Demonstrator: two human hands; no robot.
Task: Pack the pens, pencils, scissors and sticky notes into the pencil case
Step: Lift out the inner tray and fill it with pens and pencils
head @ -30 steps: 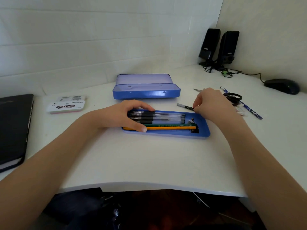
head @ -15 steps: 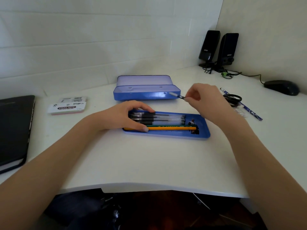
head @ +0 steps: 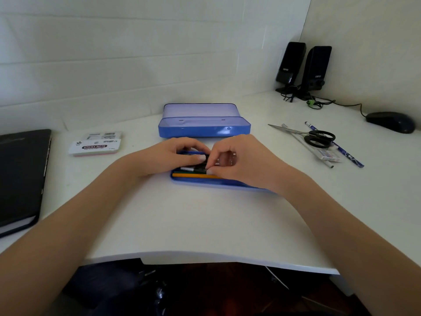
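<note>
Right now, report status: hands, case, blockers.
Both hands setting a pen into the tray. Scissors, sticky notes still out. Nothing blocking.

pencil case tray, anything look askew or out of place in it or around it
Nothing stands out. The yellow pencil lies straight along the tray's near wall, and both hands, left hand and right hand, are settling a pen among the others. The scissors and sticky notes lie flat on the desk, unpacked.

Soft, even daylight; faint shadows; glare on blue case lid [head: 205,130]; wide-angle bending at edges; slight softness.
</note>
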